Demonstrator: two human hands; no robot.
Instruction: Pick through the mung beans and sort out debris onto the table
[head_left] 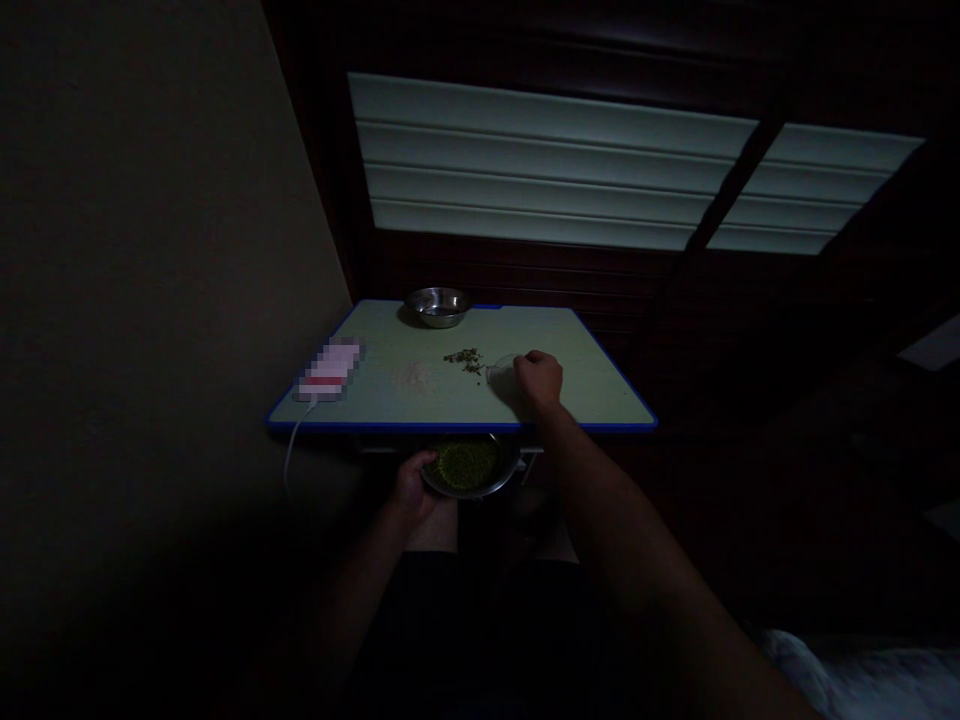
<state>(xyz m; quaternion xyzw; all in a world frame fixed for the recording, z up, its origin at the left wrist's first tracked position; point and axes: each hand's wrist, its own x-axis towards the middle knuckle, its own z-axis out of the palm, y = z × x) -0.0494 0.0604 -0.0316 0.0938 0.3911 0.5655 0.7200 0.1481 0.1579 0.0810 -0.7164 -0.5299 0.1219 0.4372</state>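
Below the table's front edge, my left hand [412, 488] grips the left rim of a metal bowl [487, 490], thumb over the edge. Small green beans [465, 464], like mung beans, lie inside it. Over the right part of the table my right hand [538, 380] is closed on a clear, see-through object [501, 370]; its exact kind is hard to make out in the dim light. Just left of that object is a loose scatter of dark greenish bits [466, 358]. Farther left lies a patch of small pale grains [414, 377].
Another metal bowl [439, 308] stands at the back of the pale, blue-edged table [600, 385]. A blurred-out phone [328, 370] with a white cable [291, 450] lies at the left. A wall borders the left side; dark wood with pale slats [540, 165] rises behind.
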